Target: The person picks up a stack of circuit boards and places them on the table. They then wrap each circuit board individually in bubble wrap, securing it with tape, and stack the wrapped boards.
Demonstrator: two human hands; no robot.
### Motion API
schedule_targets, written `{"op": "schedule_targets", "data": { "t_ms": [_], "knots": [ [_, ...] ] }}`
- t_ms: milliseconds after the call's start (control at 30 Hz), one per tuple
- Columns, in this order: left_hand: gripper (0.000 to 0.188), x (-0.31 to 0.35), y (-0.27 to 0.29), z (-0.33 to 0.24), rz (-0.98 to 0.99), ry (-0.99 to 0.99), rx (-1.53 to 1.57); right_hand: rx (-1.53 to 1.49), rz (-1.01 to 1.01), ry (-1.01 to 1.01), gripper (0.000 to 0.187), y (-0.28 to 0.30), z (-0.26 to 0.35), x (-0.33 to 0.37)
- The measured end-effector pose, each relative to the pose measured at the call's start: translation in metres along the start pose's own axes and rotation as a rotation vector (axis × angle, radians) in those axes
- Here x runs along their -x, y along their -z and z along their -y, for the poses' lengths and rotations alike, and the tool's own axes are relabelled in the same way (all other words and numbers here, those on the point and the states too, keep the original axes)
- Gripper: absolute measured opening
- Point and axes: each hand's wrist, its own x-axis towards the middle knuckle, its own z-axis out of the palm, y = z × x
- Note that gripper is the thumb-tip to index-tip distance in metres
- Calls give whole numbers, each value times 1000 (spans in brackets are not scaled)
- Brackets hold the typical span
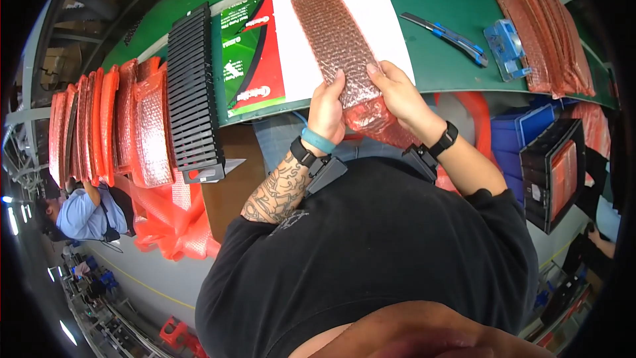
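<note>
My left hand [326, 111] and my right hand [401, 96] grip a long, flat red bubble-wrap pouch [336, 30] from either side near its lower end. Both thumbs press on its top face. The pouch looks dark along its length, as if something flat lies inside, though I cannot make that out. Its loose, shiny end hangs down between my palms past the table edge. Beneath the pouch's far part lies a white sheet [391, 20]. To the right of the sheet rests a blue and black utility knife [450, 38].
Left are a red-green printed sheet [248, 53], a black slatted rack [191, 86] and several upright bubble-wrapped packs [106, 119]. Right are a blue tool [507, 50], more packs [546, 43], a blue bin [513, 129] and a black crate [543, 179]. Red bubble wrap [175, 219] hangs lower left.
</note>
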Motion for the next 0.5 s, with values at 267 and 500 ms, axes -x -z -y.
{"op": "schedule_targets", "data": {
  "t_ms": [267,500],
  "knots": [
    [35,-15,2,-28,2,50,-12,-384,105,-120,20,0,16,7],
    [30,-4,6,-43,67,249,-64,-281,50,-75,21,-12,12,2]
  ]
}}
